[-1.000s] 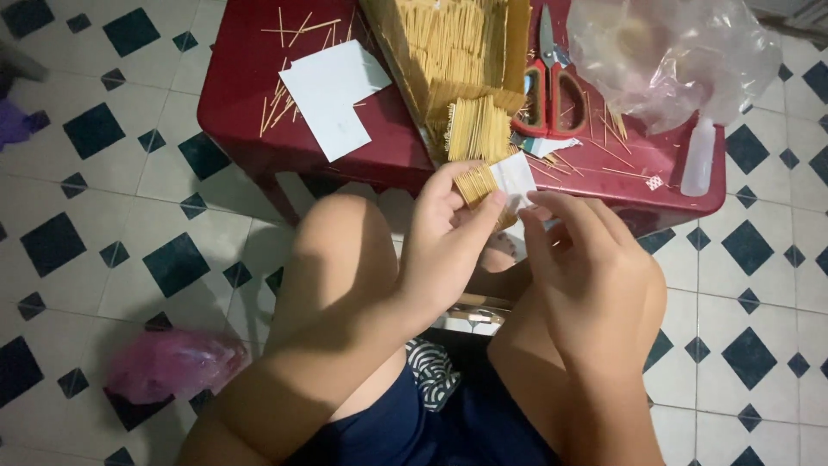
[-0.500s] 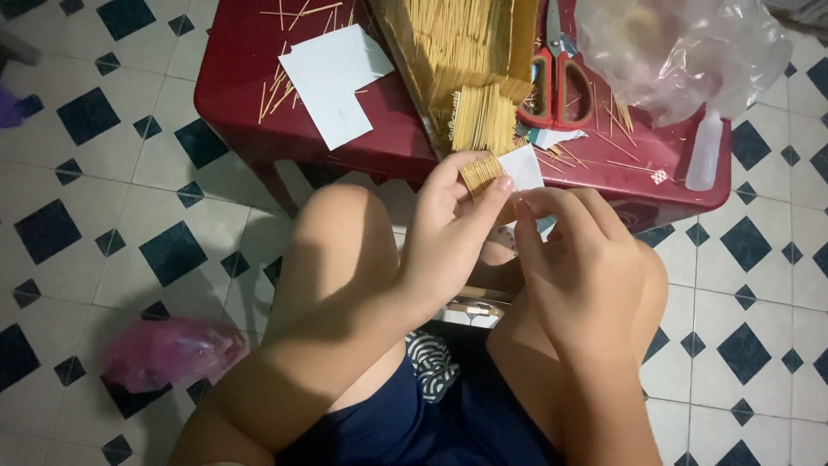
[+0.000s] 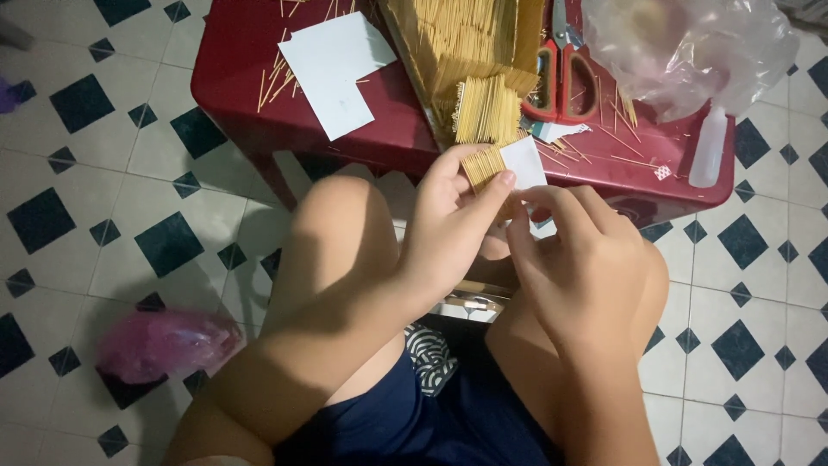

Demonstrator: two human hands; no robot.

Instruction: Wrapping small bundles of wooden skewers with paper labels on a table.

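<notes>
Head view: small stick bundle [image 3: 485, 166] is pinched in left hand [image 3: 448, 237] fingers just below red worktop [image 3: 259, 86] edge w/ white paper slip [image 3: 523, 161], prob. gripped by right hand [image 3: 586, 259]; wrap should be kept taut, ends level.

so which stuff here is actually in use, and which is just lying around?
In use:
- left hand, pinching a small stick bundle
- white paper strip against the bundle
- right hand, close by the strip

Lying about:
- red table
- cut white sheet
- stick stack
- red scissors
- clear plastic bag
- white bottle
- pink bag on the floor
</notes>
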